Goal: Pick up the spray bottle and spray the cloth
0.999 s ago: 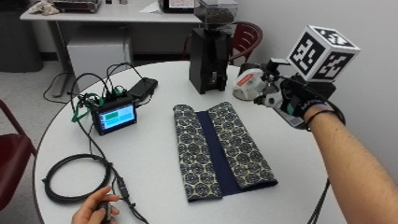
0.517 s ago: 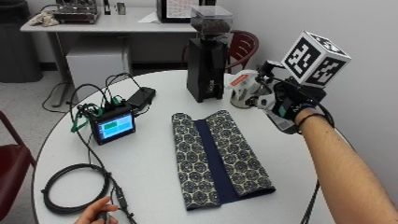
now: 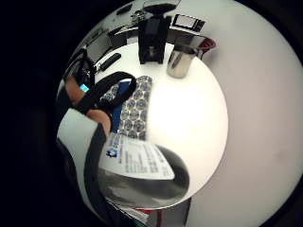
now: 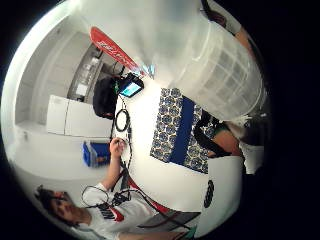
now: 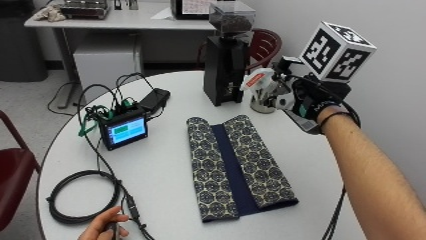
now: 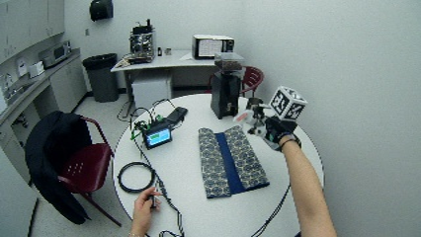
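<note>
While the gloved right hand (image 5: pixel 307 100) hung in the air above the far right part of the round white surface (image 5: pixel 166 175), its grip was clamped on the spray bottle (image 5: pixel 265 86), fingers curled round the body. In the outside view the bottle's white head with its red nozzle tip stuck out from the grip toward the dark coffee grinder (image 5: pixel 226 55), and the whole bottle was clear of the surface. In the thumb side palm view the bottle's translucent ribbed body (image 4: pixel 220 65) lay right against the palm, and in the little finger side palm view its labelled base (image 3: pixel 137 163) did too.

The patterned cloth (image 5: pixel 236 165) lay flat near the middle of the surface, its two long edges folded inward so a dark blue strip showed between them. It was below the bottle and nearer the person, apart from it; the nozzle was not over the cloth but beyond its far right corner.

A metal cup (image 3: pixel 180 61) stood on the surface just beside the grinder, behind the hand in the outside view. A small screen device (image 5: pixel 123 131) with green wires sat on the left side, and a coiled black cable (image 5: pixel 83 197) lay near the front left edge. The bare left hand (image 5: pixel 106 230) rested at that front edge, touching the cable
</note>
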